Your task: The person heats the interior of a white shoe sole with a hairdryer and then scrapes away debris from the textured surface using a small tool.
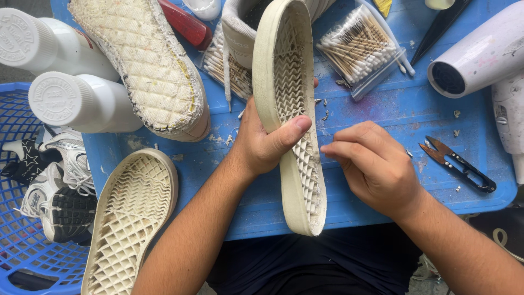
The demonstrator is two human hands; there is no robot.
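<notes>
My left hand (267,143) grips a detached cream rubber shoe sole (289,71) around its middle, thumb across the ridged inner face, holding it on edge over the blue table (382,186). My right hand (371,164) is curled with fingertips pinched together at the sole's heel part, touching the grid ridges; whether it holds anything is hidden. A second cream sole (131,218) lies tread-grid up at the lower left. A sole-less shoe with a glue-crusted bottom (147,65) lies upside down at the upper left.
Two white plastic bottles (76,101) lie at the left. Bags of cotton swabs (360,46), a white hair dryer (480,54) and black thread snips (458,164) sit on the table. A blue basket (22,246) with sneakers (60,191) stands at left.
</notes>
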